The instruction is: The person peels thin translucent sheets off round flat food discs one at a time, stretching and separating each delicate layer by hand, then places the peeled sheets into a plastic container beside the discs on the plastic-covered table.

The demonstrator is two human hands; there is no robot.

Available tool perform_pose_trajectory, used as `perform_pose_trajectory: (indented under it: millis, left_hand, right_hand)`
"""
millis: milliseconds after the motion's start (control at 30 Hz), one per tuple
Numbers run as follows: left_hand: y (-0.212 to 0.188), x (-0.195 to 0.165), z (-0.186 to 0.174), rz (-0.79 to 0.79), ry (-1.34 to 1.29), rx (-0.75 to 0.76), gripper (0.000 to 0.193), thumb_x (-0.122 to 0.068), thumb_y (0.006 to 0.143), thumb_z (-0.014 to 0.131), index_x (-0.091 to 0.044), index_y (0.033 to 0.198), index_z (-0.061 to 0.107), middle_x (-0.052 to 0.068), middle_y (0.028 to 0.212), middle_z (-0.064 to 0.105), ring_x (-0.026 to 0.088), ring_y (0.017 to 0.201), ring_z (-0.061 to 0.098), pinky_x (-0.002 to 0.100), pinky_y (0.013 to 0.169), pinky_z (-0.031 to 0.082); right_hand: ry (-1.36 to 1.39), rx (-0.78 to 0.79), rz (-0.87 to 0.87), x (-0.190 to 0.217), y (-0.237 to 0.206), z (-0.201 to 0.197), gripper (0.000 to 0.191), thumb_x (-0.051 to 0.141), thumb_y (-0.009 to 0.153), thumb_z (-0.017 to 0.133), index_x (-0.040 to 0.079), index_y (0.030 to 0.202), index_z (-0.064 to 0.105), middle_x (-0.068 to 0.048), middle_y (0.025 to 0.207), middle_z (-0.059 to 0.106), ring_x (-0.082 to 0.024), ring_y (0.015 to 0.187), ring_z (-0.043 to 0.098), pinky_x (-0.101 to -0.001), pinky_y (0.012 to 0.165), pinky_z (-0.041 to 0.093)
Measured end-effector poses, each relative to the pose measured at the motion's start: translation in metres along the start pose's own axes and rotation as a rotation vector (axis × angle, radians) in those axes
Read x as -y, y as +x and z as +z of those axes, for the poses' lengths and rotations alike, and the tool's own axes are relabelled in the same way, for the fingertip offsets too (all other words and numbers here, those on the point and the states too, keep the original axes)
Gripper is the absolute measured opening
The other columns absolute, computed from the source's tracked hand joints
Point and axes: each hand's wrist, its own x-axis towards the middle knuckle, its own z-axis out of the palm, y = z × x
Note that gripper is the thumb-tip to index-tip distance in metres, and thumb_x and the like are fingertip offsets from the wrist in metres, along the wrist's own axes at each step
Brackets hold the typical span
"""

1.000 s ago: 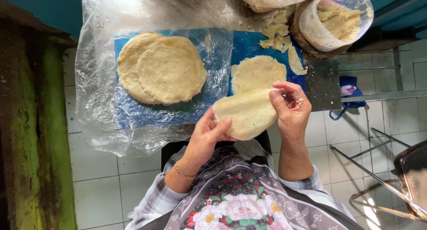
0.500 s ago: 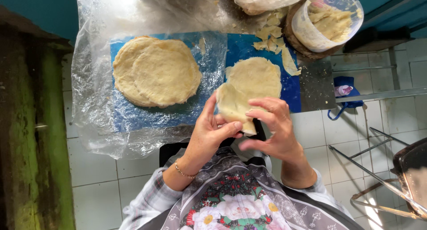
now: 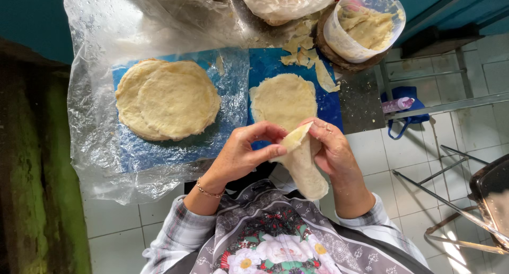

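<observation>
Left hand [image 3: 241,154] and right hand [image 3: 331,152] both pinch the folded dough round [image 3: 303,165], held in the air at the near edge of the bench [image 3: 355,101], grip closed on its top edge. To seal well: press evenly along the seam, support the sagging lower half. Flat dough round [image 3: 283,99] lies just beyond; stacked rounds [image 3: 167,99] far left on plastic sheet [image 3: 106,162]; tub [image 3: 366,24] far right.

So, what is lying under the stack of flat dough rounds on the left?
The stack of dough rounds lies on a clear plastic sheet spread over a blue board. The board directly beneath the stack is covered.
</observation>
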Motion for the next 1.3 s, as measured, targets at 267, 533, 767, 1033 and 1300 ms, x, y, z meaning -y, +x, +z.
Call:
perform_pose_trajectory:
  millis: [267,533,767,1033,1300]
  left_hand:
    - [-0.007,0.015,0.008,-0.053,-0.053,-0.077,0.039,-0.009,0.088,0.08,-0.003,0.124,0.067,0.002,0.095,0.068,0.006,0.085,0.063,0.024,0.076,0.057]
    - [0.022,-0.011,-0.005,0.363,0.673,-0.232,0.016,-0.003,0.096,0.069,-0.006,0.112,0.071,0.011,0.097,0.072,0.025,0.087,0.071,0.035,0.076,0.056]
    - [0.04,0.004,-0.025,0.282,0.948,-0.109,0.02,-0.002,0.088,0.066,-0.013,0.105,0.072,0.006,0.099,0.074,0.026,0.099,0.069,0.043,0.098,0.048]
    - [0.006,0.03,-0.016,0.318,1.165,-0.156,0.016,-0.019,0.083,0.077,-0.013,0.095,0.067,0.003,0.115,0.065,0.025,0.117,0.06,0.063,0.114,0.028]
    - [-0.043,0.002,-0.038,0.268,1.148,-0.347,0.029,-0.014,0.09,0.075,-0.013,0.118,0.068,0.008,0.132,0.063,0.027,0.125,0.058,0.057,0.118,0.032]
  right_hand:
    - [-0.077,-0.065,-0.007,-0.011,-0.004,-0.002,0.021,0.015,0.107,0.058,-0.004,0.115,0.063,-0.009,0.102,0.07,-0.015,0.093,0.066,-0.0287,0.082,0.053]
    - [-1.041,-0.117,-0.628,0.061,0.007,0.027,0.01,0.003,0.102,0.068,0.006,0.111,0.071,-0.006,0.104,0.07,-0.012,0.094,0.067,-0.0251,0.085,0.054]
    - [-1.721,-0.07,-0.927,0.039,0.023,0.049,0.025,0.0,0.081,0.078,0.012,0.103,0.075,-0.004,0.098,0.072,-0.027,0.094,0.067,-0.0408,0.089,0.049]
    - [-1.732,-0.149,-0.889,-0.007,0.012,0.036,0.023,0.005,0.087,0.077,0.011,0.11,0.072,-0.004,0.109,0.072,-0.025,0.106,0.067,-0.042,0.098,0.048]
    - [-2.042,-0.097,-0.86,0.002,0.0,0.045,0.04,0.0,0.076,0.072,0.012,0.114,0.072,-0.003,0.114,0.074,-0.024,0.11,0.068,-0.0484,0.11,0.041]
